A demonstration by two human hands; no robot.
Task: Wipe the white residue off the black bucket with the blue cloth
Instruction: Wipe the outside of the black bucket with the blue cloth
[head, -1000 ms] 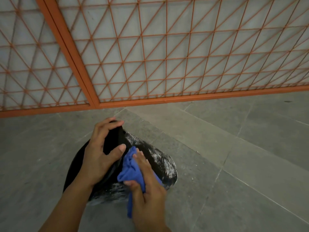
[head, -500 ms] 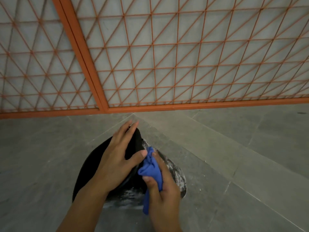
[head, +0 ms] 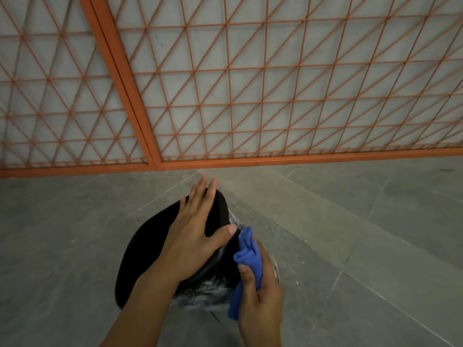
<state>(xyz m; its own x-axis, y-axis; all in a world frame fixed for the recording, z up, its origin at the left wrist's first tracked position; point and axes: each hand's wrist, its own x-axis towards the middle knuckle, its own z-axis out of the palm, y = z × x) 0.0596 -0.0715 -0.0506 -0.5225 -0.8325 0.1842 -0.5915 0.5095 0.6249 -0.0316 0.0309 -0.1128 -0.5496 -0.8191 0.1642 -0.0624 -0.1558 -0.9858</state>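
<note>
The black bucket [head: 150,249] lies tipped on the grey floor, its base turned to the left. White residue [head: 200,296] streaks its lower near side by the rim. My left hand [head: 195,236] rests flat on top of the bucket, fingers stretched out and thumb near the cloth. My right hand [head: 260,294] grips the bunched blue cloth [head: 248,261] and presses it against the bucket's right side. One end of the cloth hangs below my fist. The part of the bucket under both hands is hidden.
An orange metal mesh gate [head: 250,96] with a thick orange frame [head: 150,169] stands just beyond the bucket. Grey floor tiles [head: 363,246] spread to the right and left of it.
My left hand has gone from curling over the bucket's top to lying flat with fingers extended. The right hand with the cloth has slid up along the bucket's right side.
</note>
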